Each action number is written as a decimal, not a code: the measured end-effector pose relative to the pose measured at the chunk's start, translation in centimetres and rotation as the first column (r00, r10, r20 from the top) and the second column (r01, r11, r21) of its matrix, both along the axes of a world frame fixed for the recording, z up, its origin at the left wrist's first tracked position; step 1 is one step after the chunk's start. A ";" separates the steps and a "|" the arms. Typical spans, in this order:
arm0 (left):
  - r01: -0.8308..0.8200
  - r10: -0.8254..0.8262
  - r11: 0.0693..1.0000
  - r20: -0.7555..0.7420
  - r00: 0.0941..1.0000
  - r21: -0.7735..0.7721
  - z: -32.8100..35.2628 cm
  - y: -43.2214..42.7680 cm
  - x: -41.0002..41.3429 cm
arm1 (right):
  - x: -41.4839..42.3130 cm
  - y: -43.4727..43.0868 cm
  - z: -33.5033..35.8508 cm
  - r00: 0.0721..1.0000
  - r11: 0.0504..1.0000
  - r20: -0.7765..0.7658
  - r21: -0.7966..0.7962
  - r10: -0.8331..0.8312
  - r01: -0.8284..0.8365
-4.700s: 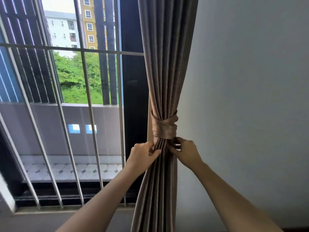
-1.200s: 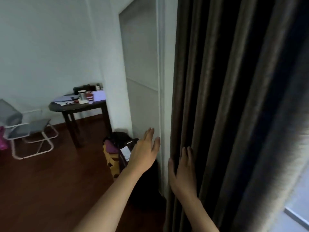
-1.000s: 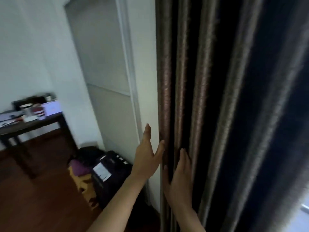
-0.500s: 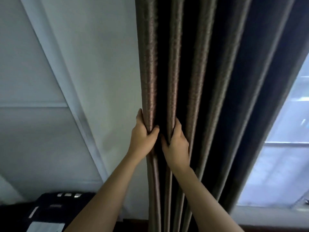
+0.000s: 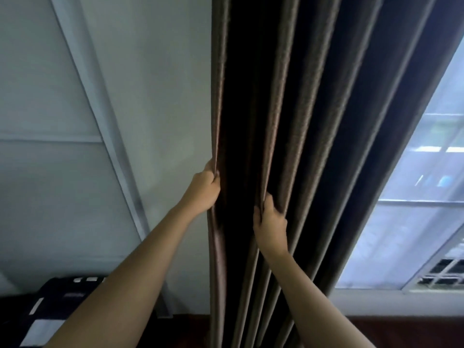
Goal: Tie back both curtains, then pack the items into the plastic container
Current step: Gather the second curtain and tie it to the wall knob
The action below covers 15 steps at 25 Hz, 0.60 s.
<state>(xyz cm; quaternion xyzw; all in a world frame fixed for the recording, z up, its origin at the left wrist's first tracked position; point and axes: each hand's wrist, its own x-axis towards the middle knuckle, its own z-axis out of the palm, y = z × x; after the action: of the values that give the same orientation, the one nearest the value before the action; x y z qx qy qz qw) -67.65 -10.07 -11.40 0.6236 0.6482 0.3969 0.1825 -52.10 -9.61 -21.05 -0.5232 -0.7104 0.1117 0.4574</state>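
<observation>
Head view: curtain (image 5: 288, 121) hanging loose in long pleats between wall (image 5: 150, 84) and window (image 5: 426, 197), no tie on it. Left hand (image 5: 204, 189) clenched on the outer edge fold; right hand (image 5: 270, 226) pinching a pleat near the middle, a dark gap spread between them. Gathering barely begun, tying and packing left. No container visible; dark bag (image 5: 50, 310) at lower left.

Both arms stretched forward and up; left hand (image 5: 204, 189) fisted, fingers curled around gathered cloth; right hand (image 5: 270, 226) lower, fingers pinching a fold.
</observation>
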 end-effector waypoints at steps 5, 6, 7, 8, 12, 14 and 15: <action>0.191 -0.196 0.973 -0.028 0.980 -0.130 -0.6 0.0 1.6 | 0.2 -0.7 -4.7 0.970 0.974 0.187 -0.189 0.157 -0.121; 0.222 -0.227 0.963 -0.014 0.974 -0.154 -0.3 -0.1 2.2 | 0.3 -0.8 -4.8 0.966 0.969 0.195 -0.213 0.171 -0.128; 0.247 -0.248 0.952 0.016 0.969 -0.179 0.0 -0.2 2.7 | 0.3 -0.9 -4.6 0.963 0.963 0.198 -0.231 0.182 -0.135; 0.265 -0.259 0.943 0.056 0.964 -0.203 0.3 -0.2 3.3 | 0.3 -1.0 -4.5 0.961 0.960 0.199 -0.241 0.193 -0.143; 0.270 -0.243 0.928 0.133 0.961 -0.258 0.2 -0.1 4.8 | 1.0 -1.4 -4.7 0.952 0.929 0.171 -0.316 0.255 -0.192; 0.271 -0.234 0.921 0.161 0.959 -0.279 0.2 0.0 5.3 | 1.2 -1.7 -4.8 0.951 0.922 0.174 -0.338 0.257 -0.187; 0.275 -0.233 0.918 0.173 0.957 -0.285 0.2 0.0 5.6 | 1.2 -1.7 -4.7 0.951 0.922 0.173 -0.340 0.255 -0.186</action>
<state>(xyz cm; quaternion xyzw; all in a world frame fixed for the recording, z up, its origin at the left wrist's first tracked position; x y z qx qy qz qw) -62.05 -10.07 -11.17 0.6383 0.6012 0.3062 0.3706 -50.89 -11.29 -25.80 -0.5155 -0.7826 0.2192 0.2716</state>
